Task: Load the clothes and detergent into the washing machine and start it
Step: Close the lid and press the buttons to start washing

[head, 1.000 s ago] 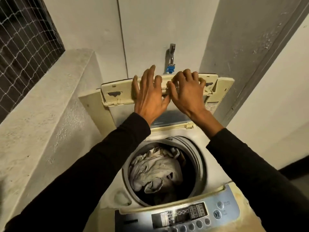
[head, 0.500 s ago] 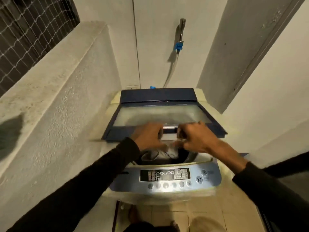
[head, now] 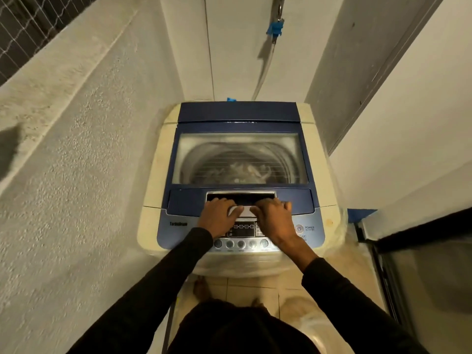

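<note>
One washing machine [head: 237,180] fills the centre of the frame, its single lid [head: 240,159] lying flat and closed. The clothes [head: 242,172] show through its window, one pale heap in the drum. Your two hands, left hand [head: 217,217] and right hand [head: 274,218], rest on the lid handle, fingers curled over its front edge, presumably seating it. Five round buttons [head: 241,244] line the panel below.

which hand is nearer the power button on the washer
Right. The right hand rests on the lid handle and panel just left of the power button, its wrist edge almost beside it. The left hand lies farther left, across the display.
</note>
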